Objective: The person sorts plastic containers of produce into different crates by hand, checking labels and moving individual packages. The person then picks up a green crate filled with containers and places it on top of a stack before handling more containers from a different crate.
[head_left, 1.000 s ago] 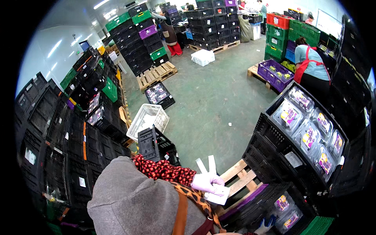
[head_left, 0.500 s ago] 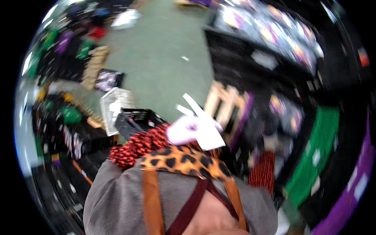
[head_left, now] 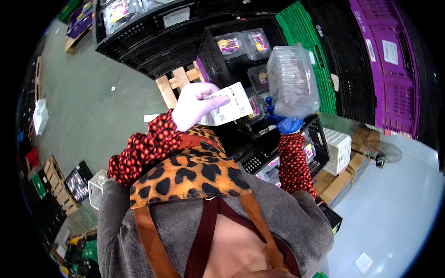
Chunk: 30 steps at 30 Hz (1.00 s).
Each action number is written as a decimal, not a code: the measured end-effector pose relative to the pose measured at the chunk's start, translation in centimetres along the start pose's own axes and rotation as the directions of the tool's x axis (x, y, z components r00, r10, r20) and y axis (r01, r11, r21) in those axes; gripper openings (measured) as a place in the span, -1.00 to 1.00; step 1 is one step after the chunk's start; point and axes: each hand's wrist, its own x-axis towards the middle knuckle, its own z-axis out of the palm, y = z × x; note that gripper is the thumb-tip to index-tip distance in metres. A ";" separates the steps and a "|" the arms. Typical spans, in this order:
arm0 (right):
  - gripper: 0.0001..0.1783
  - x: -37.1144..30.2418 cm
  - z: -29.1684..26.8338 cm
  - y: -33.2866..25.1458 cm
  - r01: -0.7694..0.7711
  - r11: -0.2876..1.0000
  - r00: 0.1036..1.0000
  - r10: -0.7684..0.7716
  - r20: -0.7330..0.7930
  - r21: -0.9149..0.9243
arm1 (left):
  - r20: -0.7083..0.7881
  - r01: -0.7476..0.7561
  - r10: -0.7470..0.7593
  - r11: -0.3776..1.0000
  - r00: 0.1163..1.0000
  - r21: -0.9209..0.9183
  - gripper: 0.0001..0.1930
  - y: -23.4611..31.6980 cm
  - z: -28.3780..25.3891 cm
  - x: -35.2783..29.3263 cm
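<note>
In a pale lilac glove, my left hand [head_left: 192,105] pinches a sheet of printed white labels [head_left: 235,103] between thumb and fingers, in front of my chest. Blue covers my right hand [head_left: 288,125], whose fingers grip the near end of a stack of clear plastic punnets [head_left: 293,81], tilted up over a crate. That black crate [head_left: 213,51] holds several lidded clear punnets [head_left: 229,45] with purple and yellow labels. Part of its inside is hidden by the stack and my left hand.
Stacked black crates [head_left: 139,55] stand ahead beside a wooden pallet [head_left: 169,88]. Green [head_left: 308,41] and purple [head_left: 394,83] crates rise at the right. Another black crate [head_left: 320,139] with punnets lies by my right forearm, near a white basket [head_left: 337,150] and cardboard [head_left: 345,178].
My view has swung right toward the crates. The labels remain in my left hand. My right hand, hidden before, now shows with the stack of clear punnets.
</note>
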 end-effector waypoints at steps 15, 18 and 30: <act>-0.39 -12.8 7.2 -5.5 -0.316 0.885 0.949 0.292 0.121 0.343 | 0.362 0.207 -0.131 0.962 0.923 -0.180 -0.77 -1.5 7.3 2.0; -0.28 -14.8 7.5 -5.6 -0.283 0.814 0.959 0.223 0.177 0.507 | 0.330 0.169 -0.168 0.985 0.929 0.027 -0.67 -2.9 8.2 2.1; -0.32 -23.9 -1.5 1.4 0.530 -0.068 0.760 0.481 -0.437 0.845 | 0.719 0.124 -0.446 0.882 0.533 0.455 -0.81 -2.1 4.9 -1.5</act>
